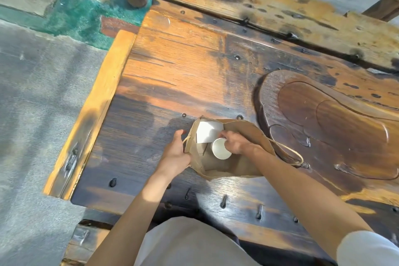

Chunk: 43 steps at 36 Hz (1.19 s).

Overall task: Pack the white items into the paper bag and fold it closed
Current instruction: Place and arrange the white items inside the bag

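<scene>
Packing underway: box (pixel 208 130) already in bag (pixel 248 134) on table (pixel 172 71). Right hand (pixel 236 141) gripping cup (pixel 220 148) inside; left hand (pixel 176 153) pinching rim open. Fold not yet done.

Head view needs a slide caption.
Right hand lowers white cup into open paper bag; left hand steadies its edge.

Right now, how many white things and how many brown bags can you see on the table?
White box: 1
White cup: 1
Brown bag: 1
Total: 3
</scene>
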Each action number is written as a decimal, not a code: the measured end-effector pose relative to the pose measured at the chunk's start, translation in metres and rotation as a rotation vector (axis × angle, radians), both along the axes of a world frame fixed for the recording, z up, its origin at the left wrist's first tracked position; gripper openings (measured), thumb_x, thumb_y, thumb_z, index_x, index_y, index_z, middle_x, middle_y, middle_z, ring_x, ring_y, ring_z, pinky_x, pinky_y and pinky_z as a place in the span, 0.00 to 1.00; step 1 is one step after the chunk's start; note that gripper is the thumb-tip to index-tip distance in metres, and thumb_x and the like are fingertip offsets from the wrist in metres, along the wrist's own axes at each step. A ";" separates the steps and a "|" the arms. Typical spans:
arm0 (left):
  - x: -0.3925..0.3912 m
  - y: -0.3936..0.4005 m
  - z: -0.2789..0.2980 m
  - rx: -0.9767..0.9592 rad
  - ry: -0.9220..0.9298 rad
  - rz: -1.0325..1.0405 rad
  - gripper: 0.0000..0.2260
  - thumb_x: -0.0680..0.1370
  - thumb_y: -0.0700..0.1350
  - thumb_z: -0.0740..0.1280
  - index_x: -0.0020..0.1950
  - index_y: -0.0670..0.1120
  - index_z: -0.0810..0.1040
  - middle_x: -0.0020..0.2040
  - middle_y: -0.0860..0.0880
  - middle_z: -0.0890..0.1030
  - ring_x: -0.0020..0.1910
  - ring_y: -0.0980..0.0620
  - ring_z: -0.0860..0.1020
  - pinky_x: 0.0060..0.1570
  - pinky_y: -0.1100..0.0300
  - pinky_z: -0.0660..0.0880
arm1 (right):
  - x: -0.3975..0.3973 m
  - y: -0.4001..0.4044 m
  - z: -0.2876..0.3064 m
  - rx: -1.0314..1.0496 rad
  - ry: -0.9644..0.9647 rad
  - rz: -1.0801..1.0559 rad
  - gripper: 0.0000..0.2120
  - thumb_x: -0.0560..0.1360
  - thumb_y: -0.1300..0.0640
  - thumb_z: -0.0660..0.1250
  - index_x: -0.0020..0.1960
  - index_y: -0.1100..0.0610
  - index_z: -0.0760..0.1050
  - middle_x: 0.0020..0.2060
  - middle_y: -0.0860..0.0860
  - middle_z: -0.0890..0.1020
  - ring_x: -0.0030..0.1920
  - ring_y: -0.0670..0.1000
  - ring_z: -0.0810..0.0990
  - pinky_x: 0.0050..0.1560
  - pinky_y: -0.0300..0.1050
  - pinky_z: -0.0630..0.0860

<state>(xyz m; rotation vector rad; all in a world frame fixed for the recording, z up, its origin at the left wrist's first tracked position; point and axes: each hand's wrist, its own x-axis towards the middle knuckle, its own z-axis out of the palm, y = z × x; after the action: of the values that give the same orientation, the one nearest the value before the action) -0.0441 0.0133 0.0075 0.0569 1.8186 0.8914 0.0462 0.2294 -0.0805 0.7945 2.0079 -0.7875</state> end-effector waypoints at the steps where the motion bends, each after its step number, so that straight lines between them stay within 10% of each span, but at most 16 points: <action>1: 0.000 -0.001 -0.002 0.005 -0.005 0.004 0.38 0.69 0.36 0.69 0.75 0.56 0.59 0.58 0.49 0.82 0.59 0.47 0.79 0.63 0.44 0.76 | 0.000 0.000 0.000 0.016 -0.020 0.012 0.24 0.77 0.64 0.56 0.72 0.51 0.67 0.66 0.55 0.76 0.64 0.57 0.74 0.61 0.44 0.70; 10: 0.000 -0.002 -0.015 0.005 -0.012 0.014 0.35 0.66 0.49 0.72 0.70 0.63 0.61 0.61 0.50 0.81 0.62 0.47 0.78 0.65 0.42 0.74 | 0.003 -0.003 0.003 0.046 -0.129 0.132 0.26 0.79 0.63 0.56 0.77 0.58 0.59 0.74 0.58 0.67 0.74 0.58 0.65 0.73 0.49 0.62; 18: 0.000 0.002 -0.013 -0.014 -0.002 -0.031 0.36 0.69 0.49 0.73 0.71 0.63 0.58 0.65 0.49 0.79 0.64 0.47 0.77 0.67 0.43 0.72 | -0.003 -0.006 0.013 -0.007 -0.171 0.169 0.28 0.73 0.58 0.61 0.73 0.53 0.62 0.67 0.56 0.72 0.67 0.57 0.71 0.62 0.48 0.71; 28: -0.002 0.009 -0.004 -0.004 0.028 -0.076 0.39 0.74 0.43 0.73 0.73 0.65 0.51 0.70 0.47 0.75 0.68 0.47 0.74 0.71 0.43 0.68 | -0.022 -0.027 0.009 0.073 0.112 0.137 0.21 0.72 0.53 0.61 0.65 0.47 0.74 0.66 0.55 0.73 0.67 0.56 0.72 0.64 0.47 0.69; 35: -0.002 0.014 0.002 0.004 0.059 -0.099 0.41 0.76 0.42 0.73 0.78 0.60 0.49 0.67 0.48 0.76 0.66 0.46 0.74 0.70 0.45 0.69 | -0.036 -0.051 -0.005 0.249 0.263 0.520 0.07 0.74 0.57 0.67 0.50 0.51 0.82 0.49 0.53 0.82 0.59 0.56 0.74 0.63 0.56 0.66; 43: -0.004 0.016 0.004 0.014 0.049 -0.093 0.42 0.77 0.41 0.72 0.79 0.56 0.47 0.67 0.46 0.73 0.69 0.49 0.69 0.69 0.52 0.66 | -0.039 -0.068 -0.033 0.360 0.021 0.798 0.17 0.76 0.62 0.66 0.65 0.55 0.75 0.60 0.55 0.77 0.67 0.56 0.68 0.71 0.61 0.58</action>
<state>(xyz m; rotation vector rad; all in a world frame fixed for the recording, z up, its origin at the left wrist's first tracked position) -0.0482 0.0295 0.0112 0.1724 1.8403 0.8435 0.0072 0.1615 -0.1136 0.1141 2.2530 0.0266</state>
